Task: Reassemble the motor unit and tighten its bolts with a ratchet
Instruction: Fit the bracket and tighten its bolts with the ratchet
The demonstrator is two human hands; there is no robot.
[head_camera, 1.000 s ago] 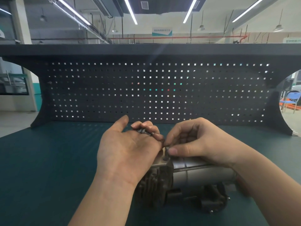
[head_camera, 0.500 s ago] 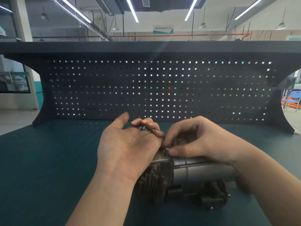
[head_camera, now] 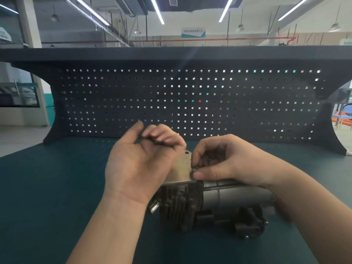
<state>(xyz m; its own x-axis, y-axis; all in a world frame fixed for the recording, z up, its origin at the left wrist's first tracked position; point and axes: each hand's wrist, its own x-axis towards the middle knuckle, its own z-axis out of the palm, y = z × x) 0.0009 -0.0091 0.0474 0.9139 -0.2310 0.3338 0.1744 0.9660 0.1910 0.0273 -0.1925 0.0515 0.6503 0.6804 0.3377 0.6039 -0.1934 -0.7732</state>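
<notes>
Your right hand (head_camera: 226, 161) pinched a small bolt (head_camera: 194, 169) against the metal plate (head_camera: 182, 168) on the motor unit (head_camera: 209, 204), at six o'clock on the green bench (head_camera: 47, 187). Your left hand (head_camera: 141, 161), palm up at nine o'clock of the plate, hid its left half; its curled, blurred fingers held something dark that I couldn't make out.

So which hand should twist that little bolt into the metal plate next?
Probably the right hand. Its fingertips already pinch the bolt at the edge of the plate on the motor unit. The left hand is curled, palm up, beside the plate, seemingly holding spare bolts, though blur hides them.
</notes>
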